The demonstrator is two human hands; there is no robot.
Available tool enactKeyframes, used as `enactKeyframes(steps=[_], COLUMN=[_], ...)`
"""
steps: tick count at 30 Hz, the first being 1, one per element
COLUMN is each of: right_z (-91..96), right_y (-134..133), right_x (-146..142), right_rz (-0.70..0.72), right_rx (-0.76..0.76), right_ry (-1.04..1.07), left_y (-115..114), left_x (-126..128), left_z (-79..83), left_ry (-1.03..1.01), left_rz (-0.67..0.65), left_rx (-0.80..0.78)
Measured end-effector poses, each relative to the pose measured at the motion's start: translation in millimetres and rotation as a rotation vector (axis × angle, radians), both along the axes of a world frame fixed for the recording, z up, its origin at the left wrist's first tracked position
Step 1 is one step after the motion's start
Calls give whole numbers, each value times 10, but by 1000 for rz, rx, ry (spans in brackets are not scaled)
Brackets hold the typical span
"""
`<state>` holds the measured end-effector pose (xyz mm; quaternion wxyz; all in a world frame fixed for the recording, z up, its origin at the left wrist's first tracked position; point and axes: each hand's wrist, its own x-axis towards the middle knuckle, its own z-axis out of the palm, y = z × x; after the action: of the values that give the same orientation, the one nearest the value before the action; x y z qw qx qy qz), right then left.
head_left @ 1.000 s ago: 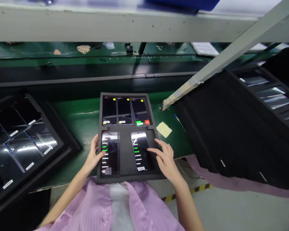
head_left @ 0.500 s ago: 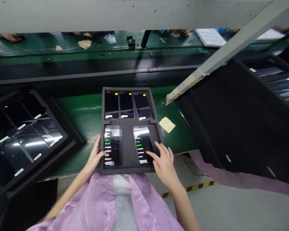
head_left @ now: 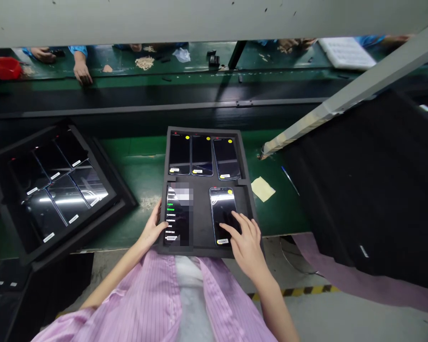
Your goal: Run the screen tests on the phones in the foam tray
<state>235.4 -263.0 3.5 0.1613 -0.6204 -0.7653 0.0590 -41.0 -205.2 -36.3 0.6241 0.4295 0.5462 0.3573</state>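
The right hand (head_left: 248, 237) lies spread, fingers apart, with a fingertip touching the dark screen of the black smartphone (head_left: 224, 214) in the near-right slot of a black foam tray (head_left: 201, 209). The left hand (head_left: 154, 227) grips the tray's left edge, thumb resting by the lit smartphone with green text lines (head_left: 176, 213) in the near-left slot. Three dark phones (head_left: 203, 156) fill the far row. The tray sits on a green bench mat (head_left: 142, 173), near a yellow sticky note (head_left: 263, 188).
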Motion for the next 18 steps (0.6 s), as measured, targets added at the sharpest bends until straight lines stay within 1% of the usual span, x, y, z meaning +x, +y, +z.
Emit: enactKeyframes(steps=[2,5,7,9,11,13,15,18], right_z=[-8,-21,-30,-34,-25,-3,25,46], right_y=[4,14,18,21,27,37,55,101], right_x=[0,-6,11,53,105,147,161,133], right_rz=[1,7,-3,-25,-41,-27,-2,27], right_rx=[10,27,28,20,17,26,43,45], right_ry=[-9,-18,-25,-38,-58,-79,-96,-106], left_y=[-1,-7,-17,-29,-34,-22,9,80], left_x=[11,31,36,23,-17,-79,-144,-200], left_z=[-44,-101,-110,-76,3,106,202,292], left_ry=[60,177,233,301,441,643,835,998], left_rz=[5,0,-18,-41,-74,-151,-284,-490], left_rx=[42,150,202,248,352,529,708,889])
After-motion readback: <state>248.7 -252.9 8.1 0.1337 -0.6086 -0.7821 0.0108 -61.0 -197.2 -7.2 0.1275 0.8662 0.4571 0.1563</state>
